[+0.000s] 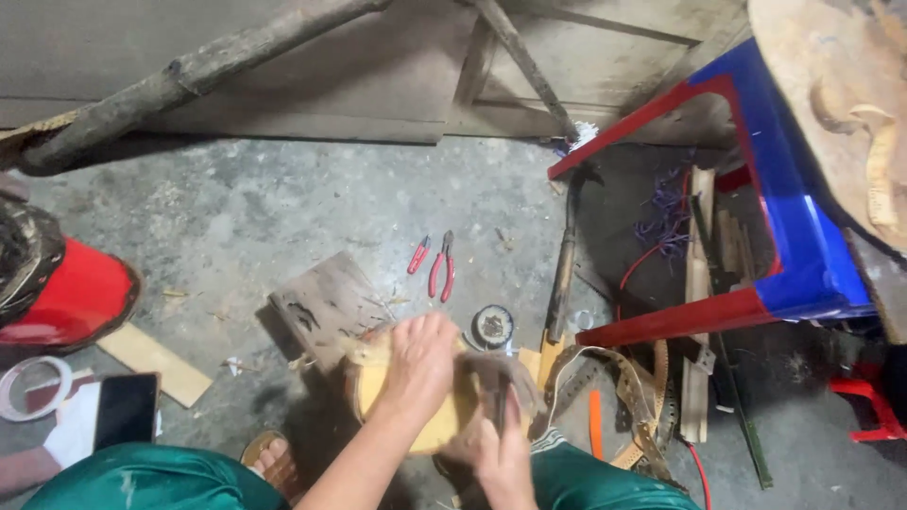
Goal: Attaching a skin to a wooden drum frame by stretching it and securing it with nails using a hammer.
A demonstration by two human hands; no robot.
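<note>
Round yellowish wooden piece [416, 416], flat on a low block, its edge apparently blurred.

Lit evenly and softly from above, moderately bright, no hard glare anywhere. Grows dim toward the right, deep shadow pooling under the glossy red-and-blue plastic stool [803, 236], only a faint sheen along its blue side. Blurs heavily at the right hand [496, 444], smeared by motion; shows the left hand [420, 364] sharper. Casts a soft shadow beneath the round pale-yellow wooden piece [430, 411]. Bends straight lines at the edges, wide-angle style. Stays fairly crisp on the grey concrete floor [255, 217].
</note>
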